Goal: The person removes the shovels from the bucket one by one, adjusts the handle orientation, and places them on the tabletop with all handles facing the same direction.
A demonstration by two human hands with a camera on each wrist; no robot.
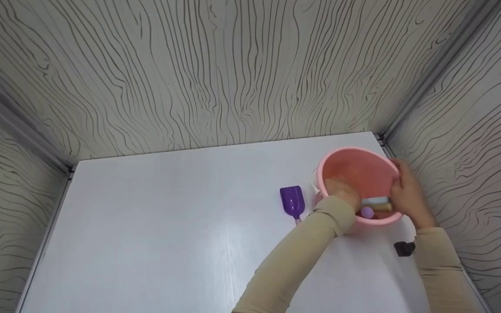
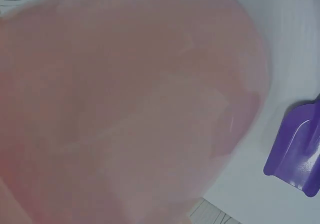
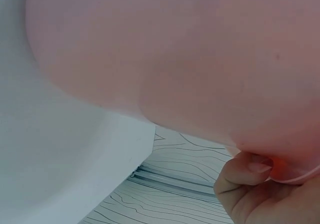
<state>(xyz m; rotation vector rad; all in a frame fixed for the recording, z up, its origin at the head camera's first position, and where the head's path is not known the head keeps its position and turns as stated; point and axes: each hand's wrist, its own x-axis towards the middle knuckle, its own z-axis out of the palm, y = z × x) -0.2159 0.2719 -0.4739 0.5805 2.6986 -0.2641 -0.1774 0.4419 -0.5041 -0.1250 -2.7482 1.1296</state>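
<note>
A pink bucket (image 1: pixel 355 224) stands on the right side of the white table, its mouth tilted toward me. My right hand (image 1: pixel 409 198) grips its right rim; in the right wrist view the fingers (image 3: pixel 240 176) curl over that edge. Inside the bucket, my left hand (image 1: pixel 344 191) reaches down past the near left rim, its fingertips hidden or too blurred to read. Beside it in the bucket lie a purple ball-like piece (image 1: pixel 367 212), a tan stick-like piece (image 1: pixel 383 208) and a light blue piece (image 1: pixel 374 200). The bucket's outer wall (image 2: pixel 150 84) fills most of the left wrist view.
Left of the bucket, a purple toy shovel (image 1: pixel 293 202) lies on the white table (image 1: pixel 168 217), its handle partly behind the left sleeve. A small black object (image 1: pixel 404 249) shows by the right wrist. Wood-patterned panels (image 1: pixel 233 74) stand behind and on both sides.
</note>
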